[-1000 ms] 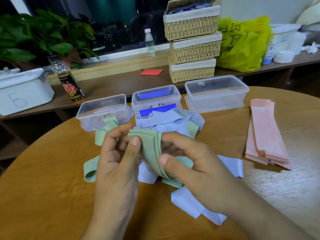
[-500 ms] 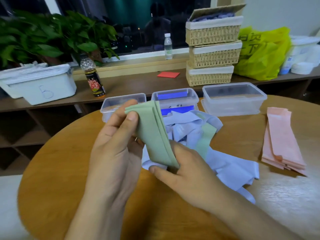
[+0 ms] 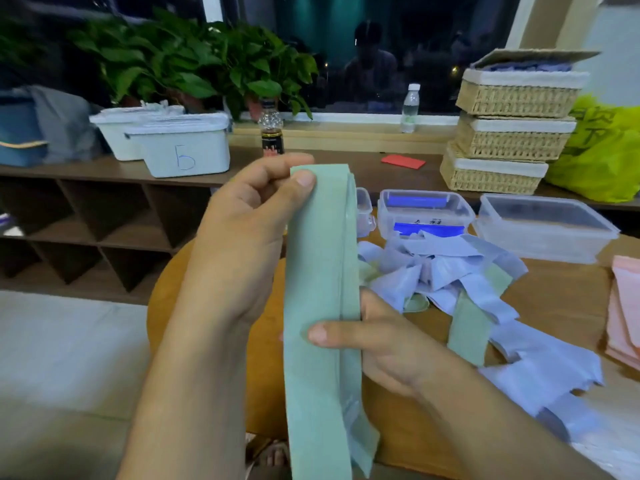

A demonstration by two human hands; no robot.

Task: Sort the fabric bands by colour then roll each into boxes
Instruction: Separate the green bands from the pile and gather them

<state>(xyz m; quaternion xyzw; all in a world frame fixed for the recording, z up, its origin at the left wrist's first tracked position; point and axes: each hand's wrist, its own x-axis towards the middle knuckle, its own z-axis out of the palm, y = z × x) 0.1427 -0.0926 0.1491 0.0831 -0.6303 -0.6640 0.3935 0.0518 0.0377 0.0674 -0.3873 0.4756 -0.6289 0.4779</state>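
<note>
Head view: I see green bands (image 3: 318, 258) now lifted straight, left hand (image 3: 242, 237) pinching top, right hand (image 3: 384, 344) pinching middle; greens remain in pile (image 3: 450, 271) at 3 o'clock.

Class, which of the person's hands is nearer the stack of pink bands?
Right. The right hand pinches the green bands low down, closer to the pink bands; the left hand grips their top end, farther left.

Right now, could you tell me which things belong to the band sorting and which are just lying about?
Job: green bands in the left hand and right hand, pale blue bands, pink bands, clear plastic boxes.
Lying about: wicker baskets, yellow bag, water bottle, potted plants, white tub.
</note>
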